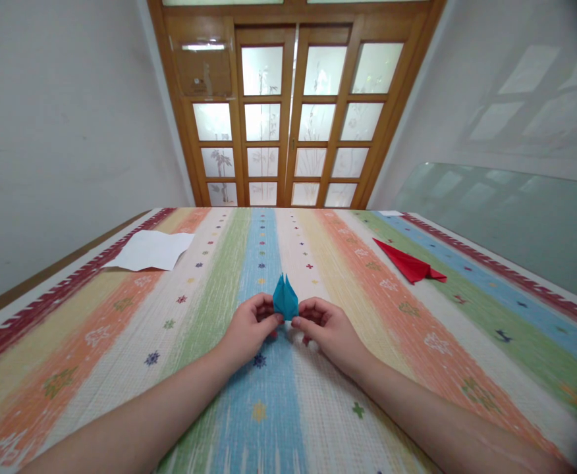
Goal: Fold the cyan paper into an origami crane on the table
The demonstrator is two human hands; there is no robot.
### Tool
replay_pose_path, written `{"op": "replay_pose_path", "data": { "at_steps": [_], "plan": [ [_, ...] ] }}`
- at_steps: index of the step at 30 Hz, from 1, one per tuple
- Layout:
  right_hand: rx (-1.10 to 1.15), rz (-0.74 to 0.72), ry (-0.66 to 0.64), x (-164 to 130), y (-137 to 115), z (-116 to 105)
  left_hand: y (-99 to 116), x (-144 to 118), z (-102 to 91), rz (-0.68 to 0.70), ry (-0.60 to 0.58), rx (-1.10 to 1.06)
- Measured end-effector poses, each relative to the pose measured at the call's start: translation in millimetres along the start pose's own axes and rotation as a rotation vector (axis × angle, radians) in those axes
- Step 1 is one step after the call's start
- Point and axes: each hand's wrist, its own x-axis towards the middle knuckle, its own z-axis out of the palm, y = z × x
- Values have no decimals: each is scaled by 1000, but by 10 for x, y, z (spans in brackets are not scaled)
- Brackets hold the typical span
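- Both forearms are stretched forward from the lower edge of the view and brought together over the blue stripe of the striped tabletop [120, 342], with the wrists held low near the cloth.
- The left hand [249, 329] is turned inward, its fingers curled and its thumb and forefinger pressed onto the lower left edge of the blue folded paper [285, 297].
- The right hand [325, 326] is mirrored opposite it, its fingers bent under and its thumb and fingertips pinched on the lower right edge of the same paper.
- Both hands are nearly closed, with only a narrow pinch kept at the fingertips; nothing else is held by either.
- The blue folded paper is held upright between the two hands, just above the tabletop, with two pointed tips directed away from the person.
- Three pieces of paper are counted in all: one blue, one red, one white.
- The red folded paper [410, 264] is seen lying flat beyond the right hand and well off to its right.
- The white sheet [151, 251] is seen lying flat beyond the left hand and well off to its left, near the tabletop's edge.
- One wooden door with frosted panes [288, 112] is seen far beyond both hands.
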Motion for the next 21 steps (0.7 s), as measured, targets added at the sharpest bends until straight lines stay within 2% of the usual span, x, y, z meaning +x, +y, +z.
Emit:
{"op": "replay_pose_path", "data": {
  "at_steps": [5,10,14,17,21],
  "plan": [
    [-69,-66,-33,0,-21,-18,-1,-9,-9,42,-54,29],
    [-90,-162,1,-11,-39,-13,-26,-10,-33,60,-72,12],
    [-67,-77,-32,-9,-34,-5,-12,-17,-8,44,-57,10],
    [27,-22,-6,1,-8,0,-7,-15,19,28,-35,-4],
    [134,13,-14,8,3,17,-11,-13,30,41,54,-11]
  ]
}}
